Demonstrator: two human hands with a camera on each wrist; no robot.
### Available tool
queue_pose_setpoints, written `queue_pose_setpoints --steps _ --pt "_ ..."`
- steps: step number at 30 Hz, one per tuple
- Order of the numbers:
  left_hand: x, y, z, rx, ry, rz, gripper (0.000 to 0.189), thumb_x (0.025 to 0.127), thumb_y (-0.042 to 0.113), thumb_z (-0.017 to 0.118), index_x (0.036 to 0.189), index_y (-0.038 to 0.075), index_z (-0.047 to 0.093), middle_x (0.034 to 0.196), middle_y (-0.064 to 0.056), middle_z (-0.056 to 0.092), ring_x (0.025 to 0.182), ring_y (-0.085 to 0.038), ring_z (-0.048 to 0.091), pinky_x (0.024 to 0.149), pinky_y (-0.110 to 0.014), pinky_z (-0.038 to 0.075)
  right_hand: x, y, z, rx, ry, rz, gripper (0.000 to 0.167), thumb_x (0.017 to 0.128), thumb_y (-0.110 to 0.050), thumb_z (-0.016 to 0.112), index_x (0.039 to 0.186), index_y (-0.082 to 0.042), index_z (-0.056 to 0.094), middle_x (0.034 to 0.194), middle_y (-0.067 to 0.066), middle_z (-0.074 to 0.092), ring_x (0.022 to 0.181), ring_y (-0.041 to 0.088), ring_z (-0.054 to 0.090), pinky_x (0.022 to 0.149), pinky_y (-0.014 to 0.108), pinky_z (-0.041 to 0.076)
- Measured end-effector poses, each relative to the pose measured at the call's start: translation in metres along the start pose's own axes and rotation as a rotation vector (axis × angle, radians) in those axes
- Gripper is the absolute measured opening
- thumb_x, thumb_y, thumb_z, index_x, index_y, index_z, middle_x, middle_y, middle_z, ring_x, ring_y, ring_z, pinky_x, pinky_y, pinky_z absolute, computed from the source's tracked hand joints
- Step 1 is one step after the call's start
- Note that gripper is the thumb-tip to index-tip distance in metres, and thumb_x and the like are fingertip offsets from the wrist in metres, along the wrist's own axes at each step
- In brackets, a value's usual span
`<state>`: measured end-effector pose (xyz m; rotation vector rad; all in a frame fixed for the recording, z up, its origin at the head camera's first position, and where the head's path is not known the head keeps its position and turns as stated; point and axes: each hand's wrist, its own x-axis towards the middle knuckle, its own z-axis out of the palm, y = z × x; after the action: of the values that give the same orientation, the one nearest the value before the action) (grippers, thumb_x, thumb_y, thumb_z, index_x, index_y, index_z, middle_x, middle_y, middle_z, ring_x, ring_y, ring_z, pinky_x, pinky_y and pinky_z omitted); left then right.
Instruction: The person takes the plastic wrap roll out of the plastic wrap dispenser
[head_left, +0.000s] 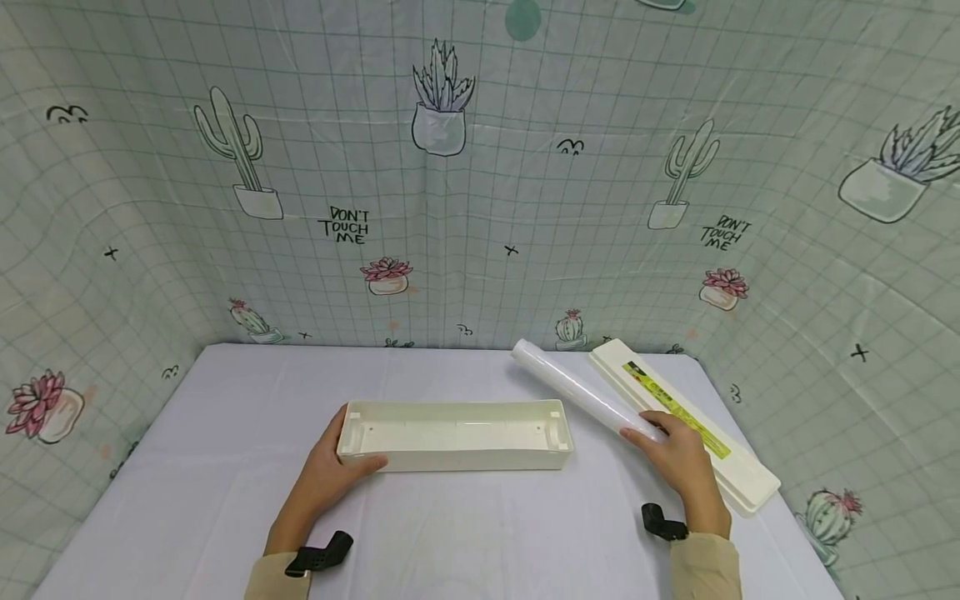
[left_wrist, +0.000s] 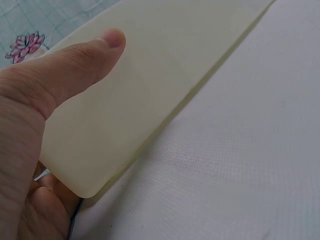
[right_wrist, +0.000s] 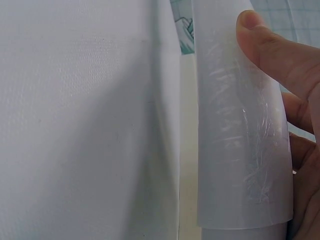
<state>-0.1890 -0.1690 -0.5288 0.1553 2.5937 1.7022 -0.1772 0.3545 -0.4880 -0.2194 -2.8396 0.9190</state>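
Note:
A long cream plastic box (head_left: 465,461) lies open-topped on the table, its inside bare. My left hand (head_left: 330,471) grips its left end, with the thumb (left_wrist: 95,60) along the near wall and the fingers partly hidden behind the end. To the right, my right hand (head_left: 678,454) holds the near end of a roll of cling film (head_left: 573,387), which slants away to the back left. In the right wrist view, the thumb lies on the film roll (right_wrist: 235,130) and fingers curl round its other side.
Right of the roll, the long cream lid (head_left: 738,477) with a yellow-green label (head_left: 678,408) lies slanted near the right table edge. White cloth (head_left: 247,433) covers the table. Printed cactus fabric (head_left: 480,208) hangs behind and on both sides.

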Motion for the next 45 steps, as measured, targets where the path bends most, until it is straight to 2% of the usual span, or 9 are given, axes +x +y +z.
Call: queue_pose_setpoints --steps 11,30,45 --pt "-0.001 -0.001 0.001 -0.009 0.002 0.020 0.110 0.084 0.029 0.087 0.165 0.008 0.016 0.161 -0.021 0.039 0.144 -0.040 0.041 0.116 -0.062 0.032 0.000 0.005 0.002 0.001 0.006 -0.011 0.069 0.089 -0.058 0.074 0.133 -0.004 0.067 0.135 0.025 0.065 0.120 0.041 0.060 0.099 0.056 0.046" --pt "0.000 -0.001 0.004 -0.021 0.005 0.017 0.111 0.084 0.027 0.086 0.165 0.007 0.013 0.162 -0.022 0.036 0.147 -0.042 0.036 0.117 -0.063 0.029 0.005 0.010 0.000 -0.007 0.003 -0.002 0.070 0.090 -0.056 0.075 0.135 -0.004 0.065 0.137 0.027 0.062 0.123 0.045 0.058 0.101 0.059 0.045" --pt "0.002 0.004 0.000 -0.020 -0.006 -0.005 0.110 0.085 0.027 0.086 0.166 0.008 0.013 0.162 -0.022 0.035 0.146 -0.042 0.038 0.116 -0.063 0.031 0.005 0.008 -0.004 -0.016 0.005 -0.006 0.067 0.090 -0.054 0.075 0.133 -0.003 0.066 0.135 0.026 0.064 0.123 0.045 0.059 0.101 0.059 0.045"
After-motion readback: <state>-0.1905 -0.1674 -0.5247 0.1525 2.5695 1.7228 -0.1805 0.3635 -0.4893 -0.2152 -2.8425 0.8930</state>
